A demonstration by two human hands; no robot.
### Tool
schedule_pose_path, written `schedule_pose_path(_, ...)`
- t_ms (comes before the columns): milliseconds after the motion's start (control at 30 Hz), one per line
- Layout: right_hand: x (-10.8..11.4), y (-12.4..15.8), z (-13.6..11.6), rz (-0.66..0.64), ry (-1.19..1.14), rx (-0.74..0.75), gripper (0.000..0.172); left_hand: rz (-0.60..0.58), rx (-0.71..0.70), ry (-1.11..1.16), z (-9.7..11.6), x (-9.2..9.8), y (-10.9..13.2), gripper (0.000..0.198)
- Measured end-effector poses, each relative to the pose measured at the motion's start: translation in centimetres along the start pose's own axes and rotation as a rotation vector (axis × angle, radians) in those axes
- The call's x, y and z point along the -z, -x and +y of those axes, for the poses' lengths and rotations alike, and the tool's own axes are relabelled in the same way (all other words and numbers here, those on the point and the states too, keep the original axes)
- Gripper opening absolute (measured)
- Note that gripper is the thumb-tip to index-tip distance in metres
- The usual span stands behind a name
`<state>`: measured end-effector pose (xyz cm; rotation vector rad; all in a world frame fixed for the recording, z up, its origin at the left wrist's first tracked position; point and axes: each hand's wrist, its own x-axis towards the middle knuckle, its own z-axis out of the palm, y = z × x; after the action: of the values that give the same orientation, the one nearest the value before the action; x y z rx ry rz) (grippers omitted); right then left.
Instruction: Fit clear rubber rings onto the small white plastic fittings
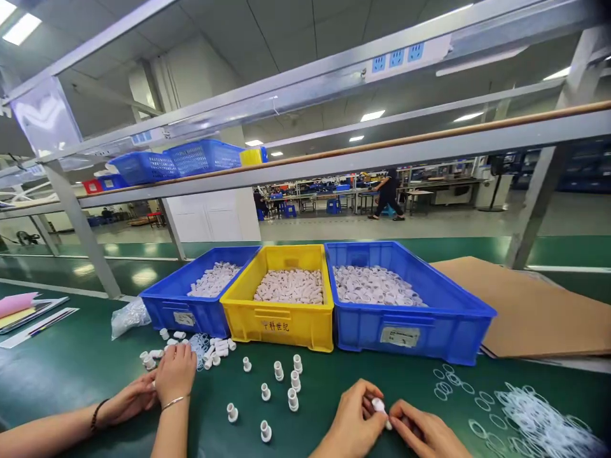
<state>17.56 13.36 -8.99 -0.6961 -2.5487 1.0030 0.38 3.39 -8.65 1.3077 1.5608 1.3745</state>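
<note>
Smooth green covers the tabletop (210, 423), and at the lower right of the frame thin, translucent plastic rings (539, 413) lie in a glossy, tangled heap, with a few scattered loose beside it. Eight stepped white plastic fittings (293, 401) stand upright at lower centre, each a narrow neck on a wider round foot. Behind them, a rectangular yellow plastic bin (248, 327) sits between two blue ones, all three holding small whitish pieces.

The small white plastic fitting (379, 405) being worked is right of lower centre, tilted, its rounded end up, the rest mostly covered by fingers. The left hand (353, 416) grasps it between thumb and curled fingers. The right hand (427, 429) bends in from the right, fingertips at its lower end; whether they grip or merely touch, I can't tell. At lower left, a co-worker's hands (175, 375) meet near more white pieces.
</note>
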Motion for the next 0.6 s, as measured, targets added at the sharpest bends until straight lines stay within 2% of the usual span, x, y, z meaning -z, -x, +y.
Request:
schedule_pose_path(133,0.4,0.6,-1.7,0.017,-0.061,0.009,0.040,-0.021,-0.025,0.235,0.1,0.3,0.1,0.030)
schedule_pose_path(233,0.6,1.0,-3.0,0.024,-0.087,0.013,0.040,-0.047,-0.049,0.326,0.5,0.8,0.2,0.035)
schedule_pose_path(367,0.5,1.2,-3.5,0.025,-0.077,0.002,0.039,-0.108,-0.080,0.332,1.2,1.1,0.5,0.034)
schedule_pose_path(600,-0.3,0.8,-2.1,0.018,-0.022,0.004,0.034,-0.134,-0.073,0.277,1.2,0.7,0.9,0.037)
